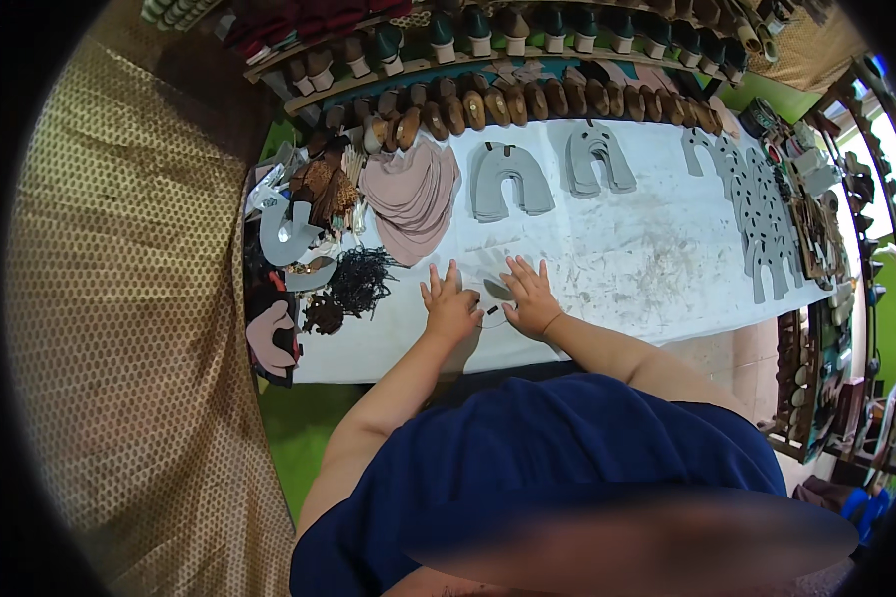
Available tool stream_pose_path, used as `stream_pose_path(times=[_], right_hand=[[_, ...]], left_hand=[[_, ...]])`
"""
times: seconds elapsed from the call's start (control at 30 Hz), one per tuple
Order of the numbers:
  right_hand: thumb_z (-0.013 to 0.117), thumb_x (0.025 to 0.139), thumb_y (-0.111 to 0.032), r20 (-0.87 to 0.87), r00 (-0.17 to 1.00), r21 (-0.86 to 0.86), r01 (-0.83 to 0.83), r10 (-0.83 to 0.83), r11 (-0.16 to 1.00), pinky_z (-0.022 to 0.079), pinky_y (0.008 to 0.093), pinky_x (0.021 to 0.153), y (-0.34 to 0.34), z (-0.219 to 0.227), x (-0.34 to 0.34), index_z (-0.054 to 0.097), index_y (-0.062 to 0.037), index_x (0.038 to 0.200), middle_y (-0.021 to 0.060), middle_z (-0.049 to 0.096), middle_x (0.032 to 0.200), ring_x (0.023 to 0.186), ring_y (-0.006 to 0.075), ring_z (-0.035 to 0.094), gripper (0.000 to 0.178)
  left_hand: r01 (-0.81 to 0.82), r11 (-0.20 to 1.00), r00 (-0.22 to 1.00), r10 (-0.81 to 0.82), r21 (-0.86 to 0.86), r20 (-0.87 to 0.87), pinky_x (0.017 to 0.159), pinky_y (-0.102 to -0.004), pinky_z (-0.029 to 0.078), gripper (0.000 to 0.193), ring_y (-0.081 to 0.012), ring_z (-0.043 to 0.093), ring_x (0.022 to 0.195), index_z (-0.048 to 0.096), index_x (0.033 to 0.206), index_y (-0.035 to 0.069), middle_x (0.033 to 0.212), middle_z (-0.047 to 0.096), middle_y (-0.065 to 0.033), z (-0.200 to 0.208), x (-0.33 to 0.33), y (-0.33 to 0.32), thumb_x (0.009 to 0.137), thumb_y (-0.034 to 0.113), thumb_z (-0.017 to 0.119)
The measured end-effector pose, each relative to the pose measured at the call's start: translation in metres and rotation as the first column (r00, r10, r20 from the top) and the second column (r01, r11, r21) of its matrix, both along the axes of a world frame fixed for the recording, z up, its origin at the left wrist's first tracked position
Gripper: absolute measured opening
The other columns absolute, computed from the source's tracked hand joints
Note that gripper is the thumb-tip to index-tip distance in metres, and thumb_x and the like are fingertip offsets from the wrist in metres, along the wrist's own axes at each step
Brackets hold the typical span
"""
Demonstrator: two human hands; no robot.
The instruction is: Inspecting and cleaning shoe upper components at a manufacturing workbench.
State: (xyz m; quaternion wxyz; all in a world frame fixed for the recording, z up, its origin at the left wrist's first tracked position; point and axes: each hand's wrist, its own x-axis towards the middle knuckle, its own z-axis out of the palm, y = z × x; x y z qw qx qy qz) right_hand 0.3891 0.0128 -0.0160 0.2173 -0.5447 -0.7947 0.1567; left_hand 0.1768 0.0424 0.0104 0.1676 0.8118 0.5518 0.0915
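My left hand (452, 310) lies on the white-covered table (647, 239) with its fingers spread. To its right, my right hand (530, 297) rests with fingers also apart. In the gap between them is a small dark olive pointed piece (498, 290), close to my right thumb. Just nearer to me sits a tiny dark strip (492, 309), with a thin curved line beside it. Whether either palm presses on a pale piece beneath cannot be made out. Left of my left hand lies a tangled heap of black strips (361, 281).
Beyond my hands lie fanned pink cut pieces (408, 199) and two stacks of grey U-shaped pieces (511, 184). More grey pieces with dark marks (762, 224) spread at the right. A row of brown shoe lasts (518, 104) lines the back; a patterned curtain (139, 298) hangs left.
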Motion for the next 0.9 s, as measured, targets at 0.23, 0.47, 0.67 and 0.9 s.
stream_pose_path(times=[0.23,0.47,0.67,0.9], right_hand=[[0.066,0.082,-0.025,0.016,1.000,-0.013,-0.010,0.010,1.000,0.010,0.0649,0.115,0.001,0.002,0.000,0.047,-0.0073,0.138,0.0164,0.029,0.156,0.147,0.0331,0.021,0.062],[0.066,0.081,-0.024,0.015,1.000,-0.019,-0.001,0.001,1.000,0.009,0.0634,0.116,0.001,0.000,0.000,0.046,-0.0070,0.139,0.0154,0.032,0.154,0.147,0.0324,0.023,0.064],[0.065,0.081,-0.025,0.007,1.000,-0.002,0.003,-0.003,1.000,0.009,0.0608,0.117,0.000,-0.002,-0.001,0.046,-0.0057,0.139,0.0153,0.035,0.152,0.146,0.0323,0.025,0.064],[0.065,0.082,-0.026,0.008,1.000,-0.015,0.007,-0.006,1.000,0.010,0.0596,0.118,0.001,-0.003,-0.001,0.046,-0.0056,0.139,0.0155,0.036,0.152,0.146,0.0323,0.025,0.064]], left_hand=[[-0.109,0.984,0.994,0.109,-0.143,-0.009,0.113,-0.0667,0.004,0.013,-0.0465,0.001,0.149,0.079,0.085,0.025,0.163,0.018,-0.0149,-0.010,-0.004,0.011,0.073,0.031,0.078],[-0.078,0.992,0.996,0.074,-0.100,-0.042,0.113,-0.0671,0.005,0.011,-0.0452,0.002,0.149,0.080,0.084,0.025,0.163,0.018,-0.0126,0.000,0.001,0.019,0.075,0.029,0.078],[-0.061,0.995,0.997,0.057,-0.077,-0.048,0.113,-0.0667,0.006,0.010,-0.0462,0.006,0.148,0.080,0.084,0.024,0.163,0.019,-0.0148,0.002,0.001,0.025,0.075,0.028,0.078],[-0.069,0.997,0.997,0.068,-0.031,-0.019,0.113,-0.0679,0.009,0.008,-0.0472,0.010,0.147,0.078,0.080,0.019,0.161,0.023,-0.0177,0.001,-0.001,0.025,0.075,0.025,0.077]])
